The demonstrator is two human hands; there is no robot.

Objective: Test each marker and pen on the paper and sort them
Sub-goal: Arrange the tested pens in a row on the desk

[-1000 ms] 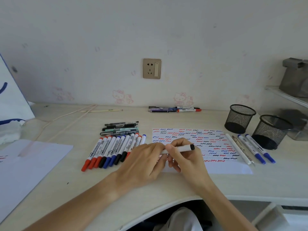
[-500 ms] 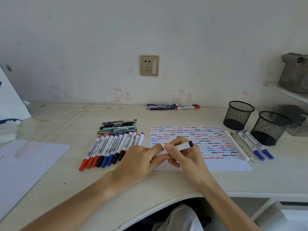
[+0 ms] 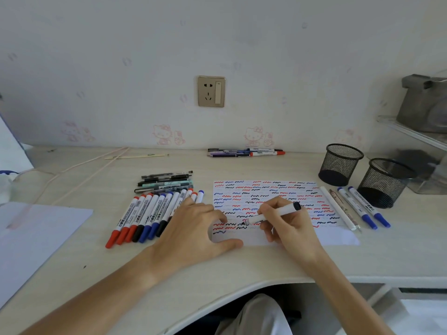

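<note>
Two hands at work — right hand [image 3: 287,228] grips a marker [image 3: 273,213], left hand [image 3: 193,228] flat beside "WHITE BOARD" markers [image 3: 147,213].

Bare desk [image 3: 278,262] before the paper [image 3: 338,238]; marker row [image 3: 145,213] blocks left.

Pale wood-grain surface [image 3: 242,267], front edge curved inward. Scribbled paper [image 3: 266,189] lies flat under the right fingers [image 3: 271,209]. Row of whiteboard markers [image 3: 150,213] just left of the left fingers [image 3: 208,211]; dark pens [image 3: 167,181] beyond them. Four pens [image 3: 355,206] right of the paper, two mesh cups [image 3: 341,165] behind. Blank sheet [image 3: 36,238] far left. More pens [image 3: 244,152] at the wall.
</note>
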